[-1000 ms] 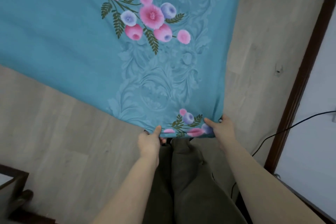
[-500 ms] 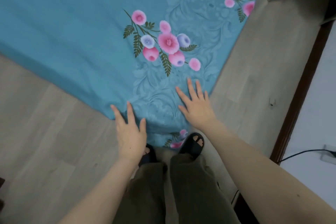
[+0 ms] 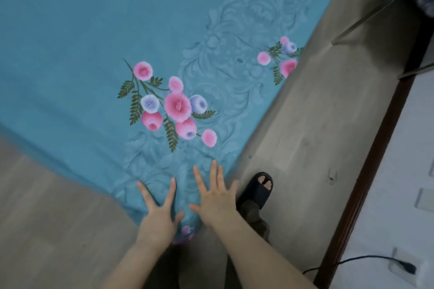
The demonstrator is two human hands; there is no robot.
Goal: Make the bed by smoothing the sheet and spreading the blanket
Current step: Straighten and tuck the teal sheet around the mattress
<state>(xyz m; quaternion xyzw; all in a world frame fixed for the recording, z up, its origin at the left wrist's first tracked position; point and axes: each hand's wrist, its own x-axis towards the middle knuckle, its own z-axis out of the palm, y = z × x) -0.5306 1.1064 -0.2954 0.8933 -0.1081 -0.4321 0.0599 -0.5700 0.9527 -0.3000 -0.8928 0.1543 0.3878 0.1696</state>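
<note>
both hands, left hand (image 3: 156, 218) and right hand (image 3: 217, 197), press flat with fingers spread on the sheet (image 3: 94, 54) corner, likely to smooth it.

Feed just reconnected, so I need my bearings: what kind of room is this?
Probably a home bedroom: a floral sheet spread as on a bed, left hand and right hand flat on it, wood-look floor, a slipper beside it.
</note>
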